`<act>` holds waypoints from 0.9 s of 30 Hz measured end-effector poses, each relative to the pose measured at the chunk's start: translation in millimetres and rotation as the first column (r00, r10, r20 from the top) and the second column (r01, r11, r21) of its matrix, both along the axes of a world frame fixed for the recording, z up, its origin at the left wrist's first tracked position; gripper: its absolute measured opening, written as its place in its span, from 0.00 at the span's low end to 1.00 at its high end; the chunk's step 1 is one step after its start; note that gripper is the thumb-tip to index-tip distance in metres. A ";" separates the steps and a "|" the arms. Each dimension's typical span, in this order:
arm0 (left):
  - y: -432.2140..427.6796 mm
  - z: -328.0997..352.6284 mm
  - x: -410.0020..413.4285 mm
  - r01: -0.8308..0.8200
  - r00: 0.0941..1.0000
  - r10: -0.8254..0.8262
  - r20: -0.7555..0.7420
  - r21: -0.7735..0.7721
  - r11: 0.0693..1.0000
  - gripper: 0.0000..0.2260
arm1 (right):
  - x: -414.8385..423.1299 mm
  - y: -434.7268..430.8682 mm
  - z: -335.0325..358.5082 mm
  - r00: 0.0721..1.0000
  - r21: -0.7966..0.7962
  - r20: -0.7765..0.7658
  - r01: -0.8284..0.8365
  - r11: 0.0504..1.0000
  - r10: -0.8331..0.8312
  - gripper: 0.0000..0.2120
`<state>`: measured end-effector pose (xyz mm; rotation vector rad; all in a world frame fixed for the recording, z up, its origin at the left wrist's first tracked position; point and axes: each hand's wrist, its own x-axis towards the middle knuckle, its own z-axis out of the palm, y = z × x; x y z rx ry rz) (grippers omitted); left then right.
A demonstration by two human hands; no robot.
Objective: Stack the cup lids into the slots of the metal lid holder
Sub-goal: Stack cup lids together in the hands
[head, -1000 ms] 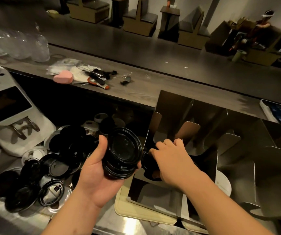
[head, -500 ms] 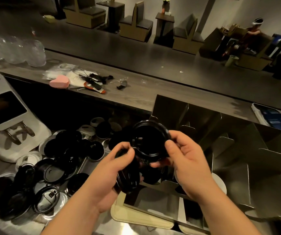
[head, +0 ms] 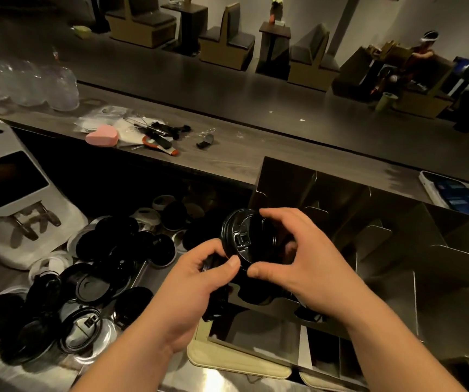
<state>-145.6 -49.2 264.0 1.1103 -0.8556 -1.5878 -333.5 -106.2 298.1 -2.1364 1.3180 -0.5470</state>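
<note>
A black cup lid (head: 246,236) is held on edge between my two hands, just above the left front slot of the metal lid holder (head: 391,267). My right hand (head: 298,258) grips the lid from the right with thumb below and fingers over the top. My left hand (head: 196,281) touches the lid's lower left rim with its thumb and holds more black lids (head: 213,301) in its palm, mostly hidden. A pile of loose black and white lids (head: 92,273) lies on the steel counter at the left.
A white machine with a dark screen (head: 7,190) stands at the far left. The wooden bar top (head: 241,154) behind carries a pink heart-shaped object (head: 102,136), small tools and clear plastic cups (head: 30,80). A cream tray (head: 236,363) lies under the holder. A blue-patterned tray (head: 459,193) sits at the right.
My right hand came out of the holder's slot and took a lid off the stack in my left hand. The lid now stands on edge, with its top face turned toward me.
</note>
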 end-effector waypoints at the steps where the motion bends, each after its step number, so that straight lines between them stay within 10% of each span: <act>1: -0.8 0.4 1.0 0.019 1.000 -0.019 0.011 -0.006 1.000 0.09 | 0.7 -0.4 -0.1 1.000 -0.028 -0.012 -0.008 1.000 0.007 0.38; 20: -16.7 -11.7 4.1 0.120 0.982 -0.111 0.152 -0.056 0.991 0.09 | -6.5 -12.5 -17.5 0.962 0.199 0.267 -0.114 0.973 0.058 0.28; 27: -20.8 -26.0 26.4 -0.096 0.885 0.155 -0.439 0.155 0.983 0.23 | -0.5 -12.0 -24.4 0.928 -0.131 -0.366 -0.129 0.983 0.073 0.27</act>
